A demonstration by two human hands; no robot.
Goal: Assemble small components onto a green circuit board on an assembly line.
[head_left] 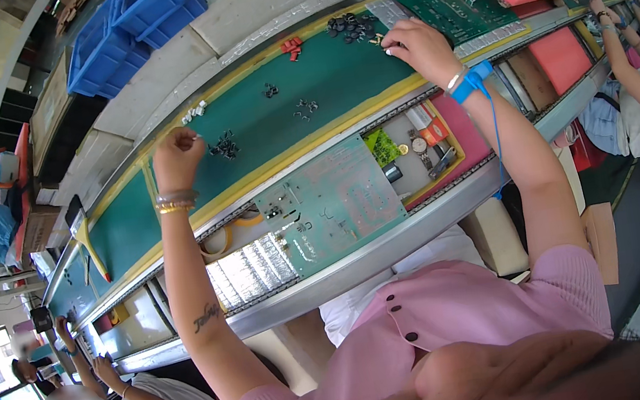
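Across the middle of the frame, a green tabletop (350,71) with yellow edging carries loose components in separate heaps. At left centre, the left hand (179,156) is curled, fingertips drawn together, beside a heap of black components (223,146) and near the white components (195,111); whether it has hold of a part cannot be told. Right of upper centre, the right hand (419,46) is bent with thumb and fingers partly closed, next to small yellowish parts (377,40) and near the dark round parts (350,27); any item in its grasp is too small to confirm. Red components (292,48) lie at upper centre. At lower centre, a circuit board (337,206) lies flat, partly populated, with silver foil (252,272) covering its left end. A blue wrist strap (474,82) is worn on the right wrist, its cord trailing along the forearm. Sound handling, as judged from this view, calls for lifting one part at a time by its body, sparing any leads from bending, checking orientation by eye, leaving neighbouring heaps unmixed, and preventing the cord from snagging parts on the board.
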